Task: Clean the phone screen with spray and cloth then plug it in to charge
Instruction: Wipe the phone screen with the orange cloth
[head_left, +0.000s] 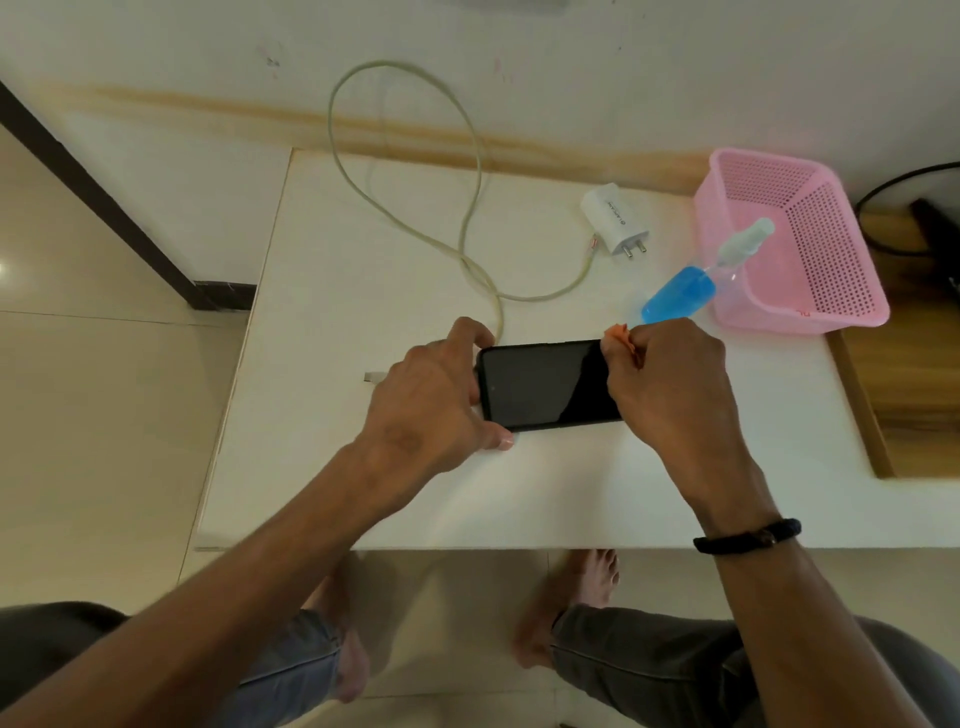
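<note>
While the charger's (615, 219) print stays unreadable, the left hand (431, 400) pinches the phone's (545, 384) end and the right hand (670, 384) grips an orange cloth (619, 335) on the bench (363, 312), bare toward its near edge.

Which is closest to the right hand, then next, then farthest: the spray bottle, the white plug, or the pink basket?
From the right hand, in the head view:
1. Spray bottle, just above the hand, lying on the table.
2. Pink basket, farther right.
3. White plug, up toward the wall.

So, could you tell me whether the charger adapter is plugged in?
No. The charger adapter lies loose on the table, prongs bare.
</note>
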